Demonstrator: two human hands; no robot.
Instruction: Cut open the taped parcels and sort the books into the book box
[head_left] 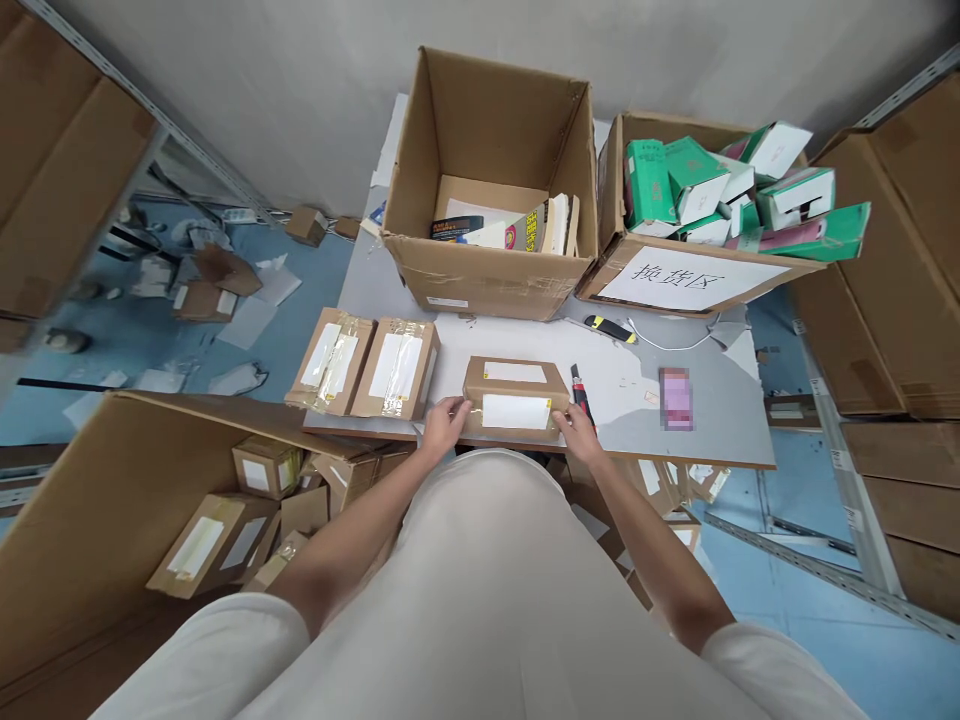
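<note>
A small brown cardboard box (516, 388) with white labels on two faces lies near the front edge of the table, close to my body. My left hand (444, 428) grips its left end, thumb and fingers at the corner. At the opposite end my right hand (578, 433) holds the right side. Just beyond the right hand lies a red and black utility knife (580, 392). Two taped cardboard boxes, one on the left (330, 360) and one nearer (397, 367), sit side by side to the left of my left hand.
Behind stand a large open carton (487, 275) with books and another carton (686, 285) heaped with green boxes. A yellow and black utility knife (610, 328), a white cable (675, 345) and a pixelated pink item (676, 399) lie rightward. A big parcel-filled carton (90, 480) stands left.
</note>
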